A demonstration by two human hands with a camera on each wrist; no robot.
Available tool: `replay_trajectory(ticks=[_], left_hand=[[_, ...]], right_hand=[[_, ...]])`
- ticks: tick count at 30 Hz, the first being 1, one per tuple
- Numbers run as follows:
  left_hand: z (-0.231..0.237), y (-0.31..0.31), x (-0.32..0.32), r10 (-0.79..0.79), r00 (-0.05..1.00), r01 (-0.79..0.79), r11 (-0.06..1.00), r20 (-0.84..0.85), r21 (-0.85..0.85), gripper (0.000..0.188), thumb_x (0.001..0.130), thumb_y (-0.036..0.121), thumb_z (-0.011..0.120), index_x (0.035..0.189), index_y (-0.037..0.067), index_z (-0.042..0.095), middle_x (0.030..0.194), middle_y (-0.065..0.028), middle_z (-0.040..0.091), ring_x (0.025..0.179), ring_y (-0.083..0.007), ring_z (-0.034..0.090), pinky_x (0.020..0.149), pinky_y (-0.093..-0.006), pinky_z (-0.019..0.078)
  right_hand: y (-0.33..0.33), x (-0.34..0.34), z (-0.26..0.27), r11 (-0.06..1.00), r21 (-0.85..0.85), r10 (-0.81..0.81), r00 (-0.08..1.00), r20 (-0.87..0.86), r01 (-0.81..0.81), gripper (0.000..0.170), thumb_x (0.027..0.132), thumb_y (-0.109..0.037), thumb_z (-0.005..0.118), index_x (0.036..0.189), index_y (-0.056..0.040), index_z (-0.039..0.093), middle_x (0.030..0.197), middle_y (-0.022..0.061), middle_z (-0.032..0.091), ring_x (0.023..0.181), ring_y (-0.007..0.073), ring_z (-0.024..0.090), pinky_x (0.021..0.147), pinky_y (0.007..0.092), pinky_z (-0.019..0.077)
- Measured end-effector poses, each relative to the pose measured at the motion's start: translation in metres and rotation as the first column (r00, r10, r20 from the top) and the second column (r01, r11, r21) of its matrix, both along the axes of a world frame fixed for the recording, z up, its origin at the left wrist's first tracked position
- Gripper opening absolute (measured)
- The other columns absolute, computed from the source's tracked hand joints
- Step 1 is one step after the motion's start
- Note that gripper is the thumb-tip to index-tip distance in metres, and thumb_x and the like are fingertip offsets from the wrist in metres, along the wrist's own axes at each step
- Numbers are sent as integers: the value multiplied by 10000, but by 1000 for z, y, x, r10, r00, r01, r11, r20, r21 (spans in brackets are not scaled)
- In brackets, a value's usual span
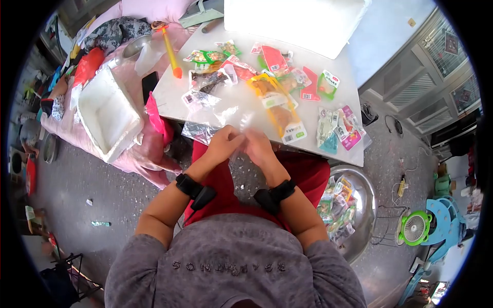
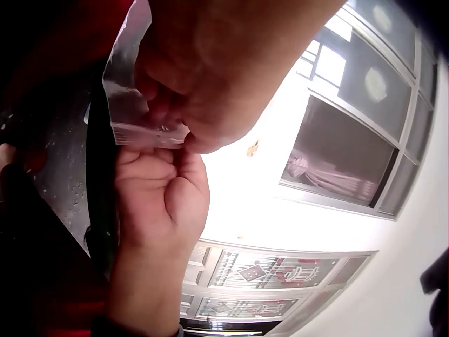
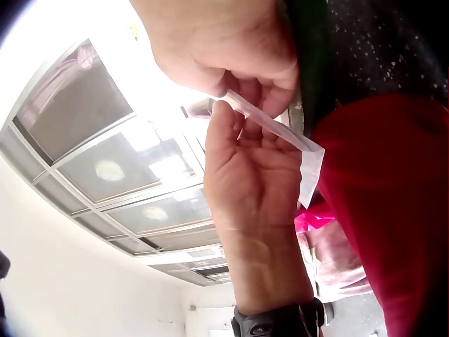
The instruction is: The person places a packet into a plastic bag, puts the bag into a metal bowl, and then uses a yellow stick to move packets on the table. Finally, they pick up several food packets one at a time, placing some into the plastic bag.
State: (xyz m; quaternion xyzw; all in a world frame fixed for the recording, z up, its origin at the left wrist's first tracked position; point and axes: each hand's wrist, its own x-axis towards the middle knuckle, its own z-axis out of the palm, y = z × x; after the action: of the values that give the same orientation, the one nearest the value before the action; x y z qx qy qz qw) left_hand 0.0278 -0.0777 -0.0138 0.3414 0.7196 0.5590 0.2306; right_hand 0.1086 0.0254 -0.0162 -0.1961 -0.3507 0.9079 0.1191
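Observation:
My left hand (image 1: 225, 145) and right hand (image 1: 258, 149) meet at the table's near edge, over the lap. Between their fingertips they pinch the edge of a clear plastic bag (image 2: 128, 91). In the right wrist view the bag (image 3: 312, 172) hangs as a pale, thin strip past the fingers. Just beyond the hands, more clear plastic film (image 1: 231, 110) lies on the table. Yellow-orange snack packets (image 1: 283, 115) lie ahead of the right hand, and a clear packet with dark contents (image 1: 208, 81) lies ahead of the left.
On the white table (image 1: 172, 100), several red and green packets lie farther back, with a white foam box (image 1: 292, 20) behind. A metal basin (image 1: 365, 205) of packets stands on the floor at right. Left, a foam tray (image 1: 110, 115) and black phone (image 1: 149, 84) rest on pink cloth.

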Motion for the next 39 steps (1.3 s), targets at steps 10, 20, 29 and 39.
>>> replay_trajectory(ticks=[10,20,29,39], left_hand=[[21,-2,17,36,877,-173,954,-479,-246,147,678,161,530,717,25,492,740,-146,502,704,-302,504,604,-370,416],[16,-4,9,177,837,-235,971,-518,-49,89,679,110,499,679,24,474,693,-151,488,667,-319,495,580,-396,409],[33,17,-9,107,632,-261,962,-768,-81,76,698,102,481,699,36,443,653,-151,491,606,-331,501,528,-409,404],[5,47,-15,13,833,-213,931,-553,-298,160,757,177,395,770,24,439,733,-194,539,706,-355,522,628,-446,408]], right_hand=[[5,2,-4,963,207,155,984,87,-170,109,805,-120,447,828,-24,495,785,60,513,713,129,518,612,269,475],[5,-7,-11,963,250,75,991,115,-102,122,802,-145,458,817,-32,501,765,40,518,682,116,512,588,251,462],[38,-6,26,890,433,-264,936,231,144,117,767,-149,494,812,-42,493,781,49,507,627,132,518,524,256,452],[105,-21,-6,560,805,-348,937,15,195,128,744,-152,516,777,-28,511,665,61,499,605,153,500,466,271,413]])
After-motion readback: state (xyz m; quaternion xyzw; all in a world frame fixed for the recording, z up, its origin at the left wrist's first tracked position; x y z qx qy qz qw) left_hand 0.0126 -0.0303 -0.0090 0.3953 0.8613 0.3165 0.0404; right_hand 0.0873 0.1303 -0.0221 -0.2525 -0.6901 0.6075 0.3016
